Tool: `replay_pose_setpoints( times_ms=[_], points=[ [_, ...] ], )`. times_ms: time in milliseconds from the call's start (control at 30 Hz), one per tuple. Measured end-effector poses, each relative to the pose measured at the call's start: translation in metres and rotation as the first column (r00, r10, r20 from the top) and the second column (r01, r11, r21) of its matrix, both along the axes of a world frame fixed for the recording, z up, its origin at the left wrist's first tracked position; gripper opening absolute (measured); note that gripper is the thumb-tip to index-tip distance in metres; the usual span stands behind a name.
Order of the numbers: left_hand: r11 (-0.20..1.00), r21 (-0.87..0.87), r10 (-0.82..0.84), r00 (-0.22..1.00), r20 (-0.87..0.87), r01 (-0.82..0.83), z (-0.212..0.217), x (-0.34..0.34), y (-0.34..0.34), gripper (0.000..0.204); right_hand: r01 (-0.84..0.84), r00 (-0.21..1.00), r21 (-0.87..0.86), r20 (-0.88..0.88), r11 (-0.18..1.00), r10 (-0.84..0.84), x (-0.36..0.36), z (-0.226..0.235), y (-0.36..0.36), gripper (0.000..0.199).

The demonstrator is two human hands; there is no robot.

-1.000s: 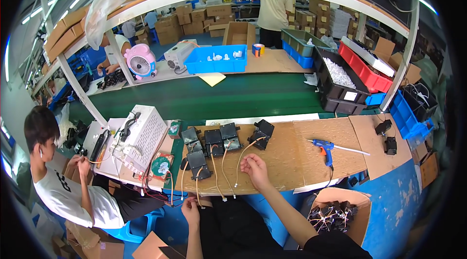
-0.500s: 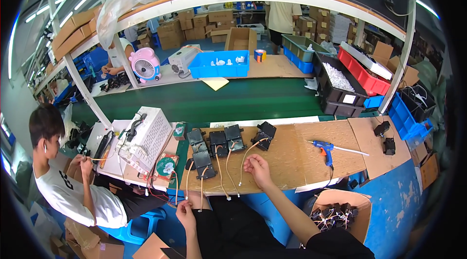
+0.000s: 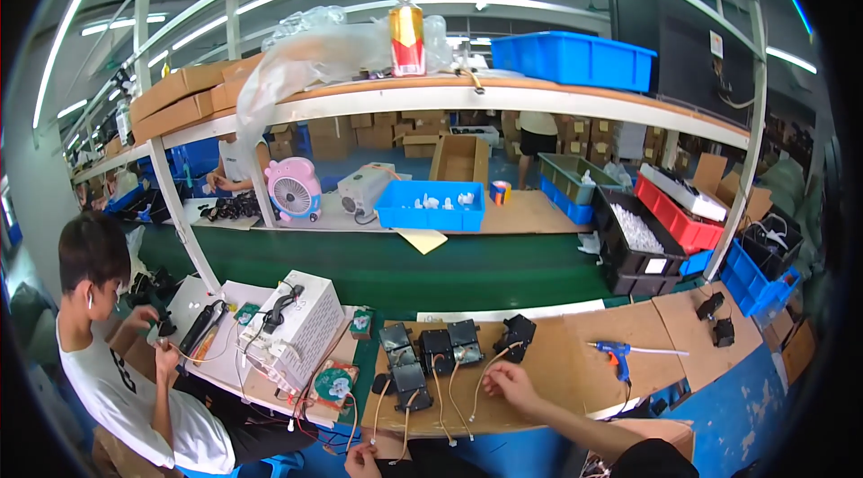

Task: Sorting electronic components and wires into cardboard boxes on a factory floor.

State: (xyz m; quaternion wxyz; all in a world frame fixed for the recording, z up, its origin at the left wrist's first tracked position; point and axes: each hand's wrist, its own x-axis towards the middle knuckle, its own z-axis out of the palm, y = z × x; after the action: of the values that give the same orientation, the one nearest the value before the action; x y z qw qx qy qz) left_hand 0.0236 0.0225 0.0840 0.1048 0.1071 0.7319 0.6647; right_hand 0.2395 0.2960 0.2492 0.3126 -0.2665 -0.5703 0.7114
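Several black box-shaped units (image 3: 409,379) with pale cables lie grouped on the cardboard-covered table (image 3: 557,388). At the front edge, my left hand (image 3: 362,460) pinches the end of a thin cable (image 3: 381,406) that hangs from a small black part at the group's left. My right hand (image 3: 511,384) is over the table with curled fingers. Its fingertips are right beside the cable (image 3: 476,388) of the rightmost black unit (image 3: 516,334); whether they grip it is hard to see.
A blue glue gun (image 3: 616,357) lies to the right, with two black parts (image 3: 716,321) beyond it. At left stand a white perforated machine (image 3: 292,325) and a seated co-worker (image 3: 135,379) handling a small dark piece. A green belt (image 3: 521,262) runs behind, under a shelf (image 3: 503,96).
My view has tilted up, so the table sits lower in the picture. Both my hands keep much the same places by the cables. The co-worker's hands have moved apart.
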Motion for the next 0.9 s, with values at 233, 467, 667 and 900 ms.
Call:
replay_pose_setpoints(
  times_ms=[233, 467, 667, 900],
  points=[
    [0.995, -0.076, -0.065, 0.995, 0.07, 0.07, 0.019, 0.012, 0.003, 0.017, -0.093, 0.996, 0.799, 0.082, 0.595, 0.045, -0.047, 0.256, 0.068, 0.013],
    [0.998, -0.069, -0.003, 0.986, -0.167, -0.008, 0.042, 0.006, -0.006, 0.012, 0.2, 0.956, 0.974, -0.218, -0.108, -0.195, -0.161, 0.445, 0.093, 0.013],
    [0.991, -0.134, -0.042, 0.992, -0.119, 0.026, 0.032, 0.004, -0.022, 0.015, 0.36, 0.796, 0.912, -0.409, -0.194, -0.446, -0.255, 0.503, 0.203, 0.041],
    [0.972, -0.185, -0.157, 0.986, -0.06, 0.143, 0.023, -0.004, -0.016, 0.021, 0.338, 0.698, 0.928, -0.137, 0.155, -0.702, -0.303, 0.523, 0.21, 0.071]
  ],
)
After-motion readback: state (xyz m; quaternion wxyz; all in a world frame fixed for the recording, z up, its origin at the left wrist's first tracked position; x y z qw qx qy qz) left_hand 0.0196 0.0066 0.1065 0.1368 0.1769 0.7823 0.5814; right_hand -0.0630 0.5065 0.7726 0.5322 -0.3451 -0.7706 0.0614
